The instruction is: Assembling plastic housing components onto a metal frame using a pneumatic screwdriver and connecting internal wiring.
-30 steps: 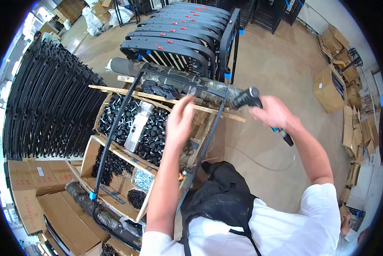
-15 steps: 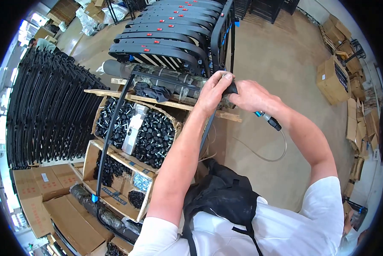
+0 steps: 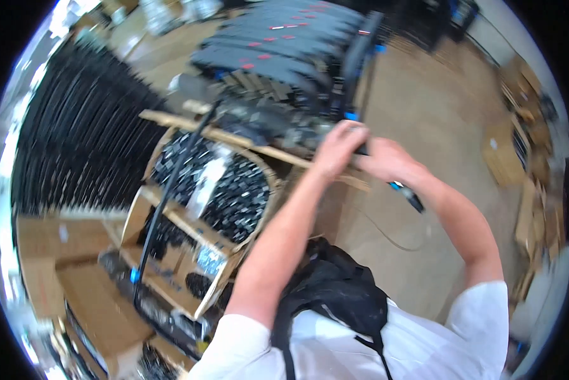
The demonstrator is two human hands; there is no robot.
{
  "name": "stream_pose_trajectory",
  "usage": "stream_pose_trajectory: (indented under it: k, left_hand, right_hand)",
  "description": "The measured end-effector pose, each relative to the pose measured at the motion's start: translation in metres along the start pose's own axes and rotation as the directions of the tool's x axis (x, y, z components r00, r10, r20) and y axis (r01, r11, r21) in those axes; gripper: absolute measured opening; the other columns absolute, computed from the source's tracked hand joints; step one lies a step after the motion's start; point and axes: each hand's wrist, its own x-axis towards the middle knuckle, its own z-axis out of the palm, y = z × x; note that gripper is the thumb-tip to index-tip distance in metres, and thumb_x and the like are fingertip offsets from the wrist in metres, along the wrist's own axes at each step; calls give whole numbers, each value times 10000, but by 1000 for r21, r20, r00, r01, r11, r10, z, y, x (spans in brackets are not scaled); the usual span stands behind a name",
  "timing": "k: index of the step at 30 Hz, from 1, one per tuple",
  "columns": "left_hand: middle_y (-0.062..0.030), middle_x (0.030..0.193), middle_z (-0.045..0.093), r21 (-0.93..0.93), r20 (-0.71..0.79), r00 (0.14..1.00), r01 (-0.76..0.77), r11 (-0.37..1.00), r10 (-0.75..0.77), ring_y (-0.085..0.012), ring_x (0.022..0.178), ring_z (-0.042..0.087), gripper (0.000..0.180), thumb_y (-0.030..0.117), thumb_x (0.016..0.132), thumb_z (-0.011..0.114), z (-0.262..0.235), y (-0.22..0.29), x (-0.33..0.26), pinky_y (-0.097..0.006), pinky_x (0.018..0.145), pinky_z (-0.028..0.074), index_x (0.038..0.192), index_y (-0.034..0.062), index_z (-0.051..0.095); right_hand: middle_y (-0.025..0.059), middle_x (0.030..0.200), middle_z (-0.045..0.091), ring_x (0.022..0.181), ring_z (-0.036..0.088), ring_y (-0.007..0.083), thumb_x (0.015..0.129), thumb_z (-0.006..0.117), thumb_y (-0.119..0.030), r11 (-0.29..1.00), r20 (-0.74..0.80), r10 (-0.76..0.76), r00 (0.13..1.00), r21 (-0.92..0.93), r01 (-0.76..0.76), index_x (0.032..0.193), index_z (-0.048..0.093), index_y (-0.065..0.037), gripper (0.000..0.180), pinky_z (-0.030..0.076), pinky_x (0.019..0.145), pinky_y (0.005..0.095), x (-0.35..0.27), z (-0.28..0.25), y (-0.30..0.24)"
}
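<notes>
My left hand (image 3: 342, 149) is closed at the upper right corner of a black tubular metal frame (image 3: 170, 190), which leans in front of the parts bins. My right hand (image 3: 391, 162) is wrapped around a hand-held air tool, its fist almost against my left hand. Most of the tool is hidden by my fingers. A dark part shows between the hands, and a hose coupling (image 3: 412, 199) with a blue ring sticks out below my right wrist. A thin air hose (image 3: 385, 235) hangs from it. Motion blur hides where the tool's tip meets the frame.
Open bins hold black-headed bolts (image 3: 237, 206) and small blue-silver fasteners (image 3: 209, 259). A wooden board (image 3: 233, 138) lies above them. Stacked black frames stand behind (image 3: 278, 50) and at left (image 3: 75, 133). Cardboard boxes are at lower left (image 3: 101, 310) and far right (image 3: 503, 155).
The whole view has swung and blurred, so the scene sits tilted and the hands appear slightly right and lower. Both hands keep their hold close together at the frame's corner.
</notes>
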Motion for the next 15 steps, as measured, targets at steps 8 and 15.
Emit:
stream_pose_trajectory:
  k: [8,15]
  left_hand:
    - [-31,925,694,-90,-90,995,-49,995,41,-123,874,641,298,286,919,733,29,-16,8,-322,780,546,1046,16,727]
    - [-92,920,738,-89,-210,973,-120,989,99,-152,867,682,358,318,901,734,23,-15,-1,-350,764,564,1040,-11,740]
  right_hand:
    - [32,727,612,670,571,145,712,648,-126,960,-32,-61,998,271,68,811,628,-52,125,428,606,323,14,16,40]
    - [24,711,604,631,539,135,689,608,-109,901,63,-150,987,419,110,777,623,-46,110,400,591,310,20,19,25]
